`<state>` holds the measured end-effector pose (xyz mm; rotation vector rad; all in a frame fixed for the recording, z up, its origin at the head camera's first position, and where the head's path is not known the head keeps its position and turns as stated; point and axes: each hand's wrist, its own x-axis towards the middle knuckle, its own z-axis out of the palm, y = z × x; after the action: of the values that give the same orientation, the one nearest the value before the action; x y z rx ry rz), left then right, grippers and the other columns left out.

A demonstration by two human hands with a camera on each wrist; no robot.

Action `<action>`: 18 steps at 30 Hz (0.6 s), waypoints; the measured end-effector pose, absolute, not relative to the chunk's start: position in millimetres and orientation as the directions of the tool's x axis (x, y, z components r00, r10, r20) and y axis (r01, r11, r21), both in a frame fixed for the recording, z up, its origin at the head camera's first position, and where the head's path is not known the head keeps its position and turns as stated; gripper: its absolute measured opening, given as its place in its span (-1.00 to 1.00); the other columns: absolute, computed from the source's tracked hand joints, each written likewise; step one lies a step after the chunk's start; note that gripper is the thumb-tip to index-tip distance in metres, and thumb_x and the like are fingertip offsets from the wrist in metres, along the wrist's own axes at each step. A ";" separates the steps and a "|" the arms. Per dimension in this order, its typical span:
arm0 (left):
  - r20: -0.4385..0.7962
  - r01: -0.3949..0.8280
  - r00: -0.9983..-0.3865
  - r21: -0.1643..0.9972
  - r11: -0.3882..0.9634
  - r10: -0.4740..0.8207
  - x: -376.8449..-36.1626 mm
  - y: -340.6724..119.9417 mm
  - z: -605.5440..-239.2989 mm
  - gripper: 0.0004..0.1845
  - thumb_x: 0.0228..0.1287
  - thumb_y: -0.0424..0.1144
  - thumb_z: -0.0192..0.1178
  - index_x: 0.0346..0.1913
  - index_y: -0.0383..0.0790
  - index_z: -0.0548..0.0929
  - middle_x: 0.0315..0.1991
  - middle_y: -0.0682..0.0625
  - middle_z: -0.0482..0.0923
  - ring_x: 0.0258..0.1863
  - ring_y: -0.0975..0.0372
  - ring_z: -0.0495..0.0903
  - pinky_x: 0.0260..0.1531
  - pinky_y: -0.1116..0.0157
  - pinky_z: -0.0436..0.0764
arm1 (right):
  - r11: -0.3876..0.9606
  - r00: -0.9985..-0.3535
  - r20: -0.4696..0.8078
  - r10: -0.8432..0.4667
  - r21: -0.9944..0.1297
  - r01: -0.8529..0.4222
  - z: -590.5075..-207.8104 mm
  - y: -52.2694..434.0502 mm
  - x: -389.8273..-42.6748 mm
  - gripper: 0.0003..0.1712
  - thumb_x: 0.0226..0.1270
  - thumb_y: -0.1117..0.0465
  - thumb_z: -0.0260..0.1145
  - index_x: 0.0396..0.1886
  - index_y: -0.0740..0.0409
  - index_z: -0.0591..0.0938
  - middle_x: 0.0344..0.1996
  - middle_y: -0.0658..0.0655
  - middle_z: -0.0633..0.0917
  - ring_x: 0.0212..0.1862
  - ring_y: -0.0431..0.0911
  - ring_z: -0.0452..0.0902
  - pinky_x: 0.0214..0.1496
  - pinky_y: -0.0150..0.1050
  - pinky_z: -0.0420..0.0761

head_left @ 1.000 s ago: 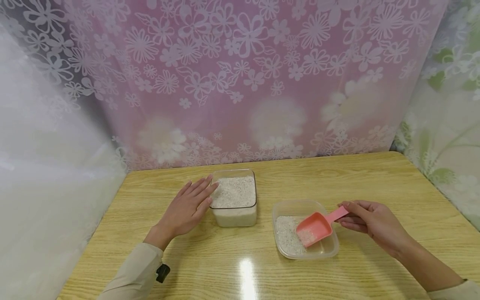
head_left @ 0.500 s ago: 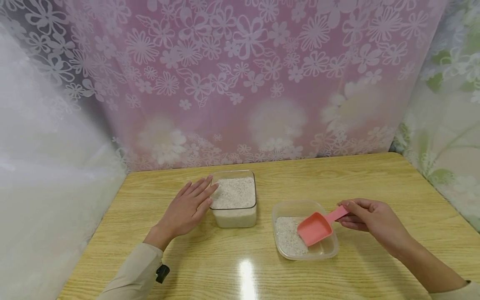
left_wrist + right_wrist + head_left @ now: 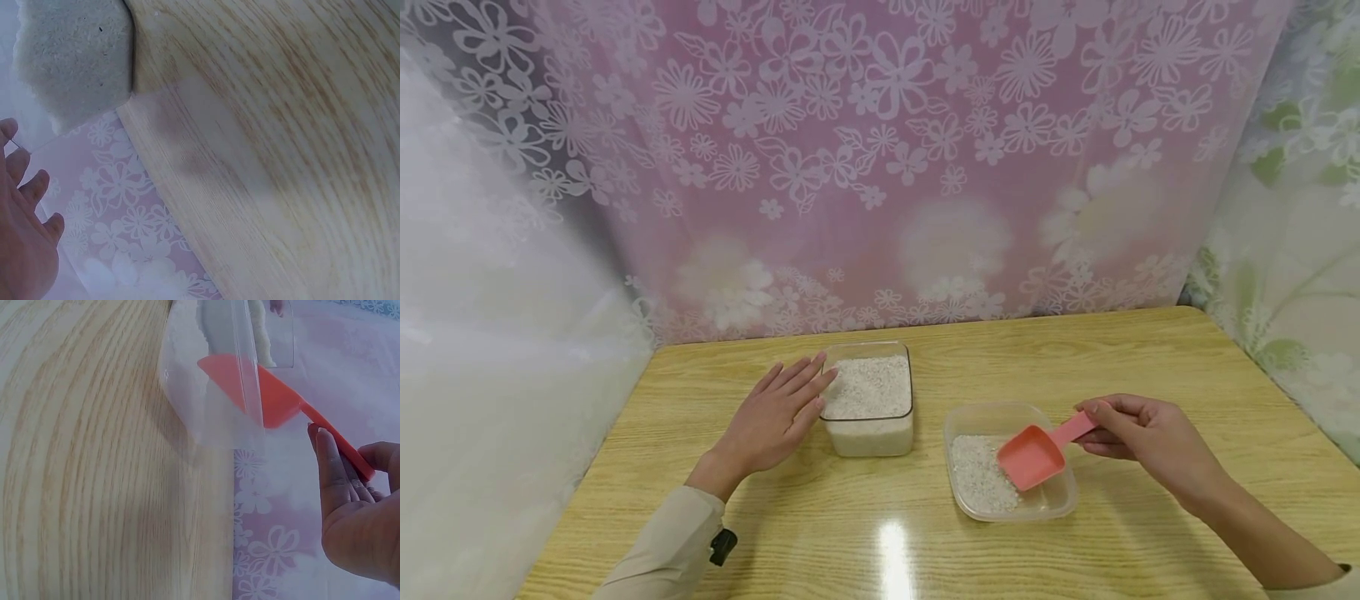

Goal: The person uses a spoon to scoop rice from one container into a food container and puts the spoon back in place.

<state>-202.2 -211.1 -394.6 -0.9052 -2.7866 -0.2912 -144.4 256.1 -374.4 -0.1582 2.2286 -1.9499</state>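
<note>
My right hand [image 3: 1150,446] pinches the handle of a pink scoop [image 3: 1032,458], whose bowl is tilted down inside a shallow clear plastic container [image 3: 1054,502]. White rice [image 3: 981,475] covers the left part of that container, right at the scoop's lip. No rice shows in the scoop. My left hand [image 3: 771,417] lies with fingers extended against the left rim of a taller clear square container [image 3: 868,448], which is filled with rice [image 3: 871,386]. In the right wrist view the orange-looking scoop [image 3: 275,400] sits over the container's edge, thumb and fingers around its handle.
Both containers stand on a wood-grain table [image 3: 775,533], the taller one farther back and to the left. A pink flowered curtain [image 3: 850,208] hangs behind the table, with a pale sheet [image 3: 512,333] at the left and a green-patterned one [image 3: 1292,275] at the right.
A second ago some rice lay in the scoop's bowl; now the bowl shows bare and the rice is in the shallow container. The scoop has shifted slightly right. My left hand stays in place.
</note>
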 end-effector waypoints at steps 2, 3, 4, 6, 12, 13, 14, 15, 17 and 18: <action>0.245 0.597 -0.793 0.122 0.793 0.558 -202.2 -211.2 -394.7 -0.45 0.56 0.10 -0.37 0.49 0.04 0.18 0.50 0.09 -0.06 0.45 0.12 -0.01 0.41 0.06 -0.13 | 0.150 -0.980 -0.050 -0.195 -0.988 0.020 -373.8 255.6 -143.9 -0.67 0.48 0.14 0.13 -0.03 0.28 0.66 -0.26 0.17 0.73 -0.22 -0.04 0.70 -0.16 -0.18 0.65; 0.246 0.597 -0.792 0.121 0.793 0.559 -202.2 -211.3 -394.8 -0.45 0.56 0.09 -0.37 0.49 0.04 0.18 0.50 0.09 -0.05 0.45 0.12 -0.01 0.41 0.06 -0.13 | 0.153 -0.980 -0.042 -0.197 -0.988 0.012 -373.4 255.5 -143.7 -0.68 0.48 0.15 0.13 -0.03 0.27 0.66 -0.26 0.17 0.73 -0.22 -0.04 0.70 -0.16 -0.18 0.65; 0.245 0.598 -0.791 0.119 0.793 0.560 -202.3 -211.2 -394.7 -0.45 0.56 0.09 -0.37 0.49 0.04 0.18 0.50 0.09 -0.05 0.45 0.11 0.00 0.41 0.06 -0.13 | 0.150 -0.979 -0.034 -0.199 -0.989 0.004 -372.9 255.7 -143.6 -0.69 0.48 0.15 0.12 -0.03 0.26 0.67 -0.26 0.18 0.73 -0.22 -0.03 0.70 -0.16 -0.18 0.65; 0.243 0.597 -0.792 0.117 0.793 0.560 -202.2 -211.2 -394.5 -0.45 0.56 0.10 -0.37 0.48 0.04 0.19 0.50 0.10 -0.06 0.45 0.12 -0.01 0.41 0.06 -0.14 | 0.142 -0.979 -0.015 -0.205 -0.990 -0.015 -371.8 256.4 -143.4 -0.71 0.49 0.17 0.12 -0.04 0.23 0.68 -0.26 0.18 0.73 -0.21 -0.02 0.69 -0.16 -0.17 0.64; 0.248 0.596 -0.791 0.112 0.795 0.559 -202.1 -211.2 -394.6 -0.45 0.56 0.10 -0.38 0.48 0.04 0.21 0.50 0.10 -0.05 0.46 0.15 -0.03 0.41 0.04 -0.13 | 0.047 -0.978 0.031 -0.207 -0.998 -0.041 -366.9 260.5 -145.8 -0.76 0.48 0.23 0.12 -0.08 0.11 0.71 -0.24 0.14 0.73 -0.21 -0.04 0.70 -0.16 -0.17 0.64; 0.250 0.597 -0.791 0.111 0.795 0.559 -202.1 -211.2 -394.7 -0.45 0.56 0.10 -0.37 0.48 0.04 0.21 0.50 0.10 -0.05 0.46 0.15 -0.03 0.41 0.04 -0.13 | 0.023 -0.978 0.032 -0.204 -0.999 -0.037 -365.9 261.4 -146.6 -0.76 0.48 0.24 0.12 -0.09 0.10 0.71 -0.24 0.13 0.74 -0.22 -0.05 0.70 -0.16 -0.17 0.64; 0.251 0.597 -0.790 0.108 0.795 0.559 -202.2 -211.3 -394.8 -0.45 0.56 0.10 -0.38 0.48 0.05 0.21 0.50 0.10 -0.05 0.46 0.15 -0.03 0.41 0.04 -0.13 | 0.004 -0.979 0.036 -0.201 -0.999 -0.037 -364.9 262.2 -147.3 -0.76 0.48 0.25 0.12 -0.10 0.10 0.72 -0.24 0.13 0.74 -0.22 -0.05 0.70 -0.15 -0.16 0.63; 0.251 0.596 -0.791 0.106 0.796 0.558 -202.3 -211.4 -394.8 -0.45 0.56 0.10 -0.38 0.48 0.05 0.20 0.50 0.11 -0.05 0.46 0.16 -0.03 0.41 0.05 -0.13 | -0.016 -0.979 0.035 -0.199 -0.999 -0.033 -364.1 263.0 -148.1 -0.76 0.48 0.25 0.12 -0.10 0.11 0.72 -0.24 0.14 0.74 -0.22 -0.05 0.70 -0.15 -0.16 0.63; 0.253 0.597 -0.789 0.099 0.796 0.560 -202.4 -211.4 -394.8 -0.45 0.56 0.10 -0.38 0.48 0.06 0.20 0.50 0.10 -0.05 0.46 0.16 -0.03 0.41 0.04 -0.13 | -0.053 -0.980 0.041 -0.196 -0.998 -0.031 -362.3 264.8 -149.5 -0.75 0.48 0.26 0.12 -0.10 0.13 0.73 -0.25 0.15 0.74 -0.23 -0.04 0.70 -0.14 -0.17 0.62; 0.254 0.597 -0.789 0.096 0.797 0.560 -202.4 -211.5 -394.8 -0.45 0.56 0.10 -0.39 0.48 0.06 0.20 0.50 0.10 -0.05 0.46 0.16 -0.03 0.41 0.04 -0.13 | -0.073 -0.979 0.043 -0.198 -0.997 -0.029 -361.6 265.8 -150.1 -0.75 0.48 0.26 0.11 -0.10 0.13 0.72 -0.25 0.16 0.74 -0.23 -0.03 0.70 -0.14 -0.17 0.62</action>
<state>-202.4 -211.5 -394.8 -0.9041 -2.7727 -0.2524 -150.1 265.8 -361.6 -0.2537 2.0561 -2.2052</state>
